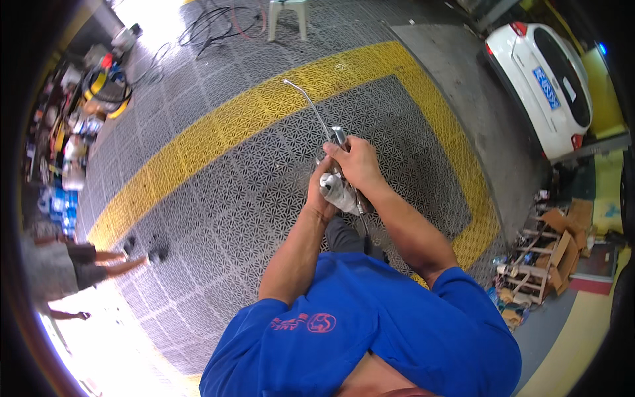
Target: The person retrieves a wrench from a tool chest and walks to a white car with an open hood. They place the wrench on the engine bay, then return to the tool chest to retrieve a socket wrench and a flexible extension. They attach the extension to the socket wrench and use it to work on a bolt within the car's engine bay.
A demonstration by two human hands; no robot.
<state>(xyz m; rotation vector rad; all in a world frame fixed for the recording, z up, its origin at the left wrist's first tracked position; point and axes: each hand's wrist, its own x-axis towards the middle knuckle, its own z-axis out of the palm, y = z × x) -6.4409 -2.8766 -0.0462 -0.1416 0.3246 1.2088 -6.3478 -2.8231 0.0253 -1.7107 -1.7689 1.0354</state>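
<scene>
In front of my body, both hands are closed around a metal spray gun with a long thin tube, bent at its tip, pointing forward and slightly left. My right hand grips it from the right, its thumb against the metal body. From the left and below, my left hand wraps its underside. A whitish, crumpled-looking piece sits between my wrists below the gun; whether it is cloth or plastic I cannot tell. Fingers and this piece hide much of the gun's body.
Grey grid matting with a yellow band covers the floor. Ahead stand a white stool and loose black hoses. A white car is at the right, above cardboard and scrap. Cluttered shelves and a person are left.
</scene>
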